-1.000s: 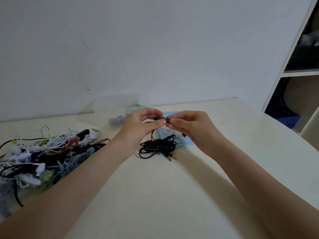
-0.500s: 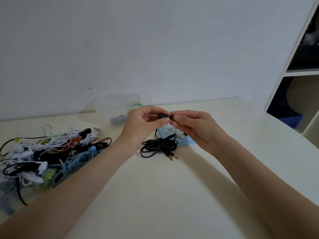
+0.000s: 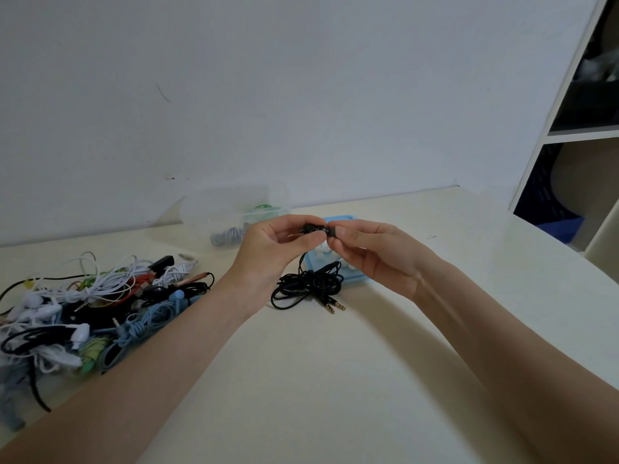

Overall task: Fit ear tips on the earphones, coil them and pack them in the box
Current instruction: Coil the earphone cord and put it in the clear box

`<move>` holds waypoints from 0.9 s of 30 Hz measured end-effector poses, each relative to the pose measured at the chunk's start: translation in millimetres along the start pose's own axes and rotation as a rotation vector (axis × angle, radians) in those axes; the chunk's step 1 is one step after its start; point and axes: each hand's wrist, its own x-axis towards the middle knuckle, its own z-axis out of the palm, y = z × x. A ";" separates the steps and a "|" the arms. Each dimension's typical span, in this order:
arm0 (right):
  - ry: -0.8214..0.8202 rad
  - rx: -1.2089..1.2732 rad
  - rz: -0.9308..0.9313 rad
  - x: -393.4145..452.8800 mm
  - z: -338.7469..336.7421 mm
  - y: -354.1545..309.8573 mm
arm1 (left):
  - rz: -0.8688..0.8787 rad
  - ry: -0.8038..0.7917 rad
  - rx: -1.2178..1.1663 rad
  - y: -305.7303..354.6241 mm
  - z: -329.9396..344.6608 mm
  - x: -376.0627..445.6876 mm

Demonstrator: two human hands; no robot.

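Two hands [image 3: 278,249], two gold plugs [image 3: 335,304], one clear box [image 3: 234,209], one blue tray [image 3: 348,279]

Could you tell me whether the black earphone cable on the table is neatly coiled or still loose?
Loose: the black cable lies in an untidy tangle on the table, both plugs sticking out.

No text or labels can be read.
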 end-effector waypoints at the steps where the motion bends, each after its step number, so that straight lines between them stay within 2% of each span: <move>1: 0.006 -0.003 -0.002 0.0 -0.1 0.1 | -0.005 0.002 -0.003 -0.4 -0.2 0.2; 5: 0.053 -0.054 -0.020 2.4 -0.4 3.5 | -0.062 0.029 0.018 -4.5 -1.1 1.4; 9: 0.129 -0.216 -0.121 2.9 -1.6 5.2 | -0.098 0.063 0.054 -6.8 -0.5 2.3; 22: 0.118 -0.413 -0.269 -0.6 3.4 2.4 | -0.187 0.068 -0.166 -4.9 0.9 1.6; 27: 0.178 -0.634 -0.358 -0.2 6.9 1.2 | -0.136 0.114 -0.036 -6.9 3.9 -0.8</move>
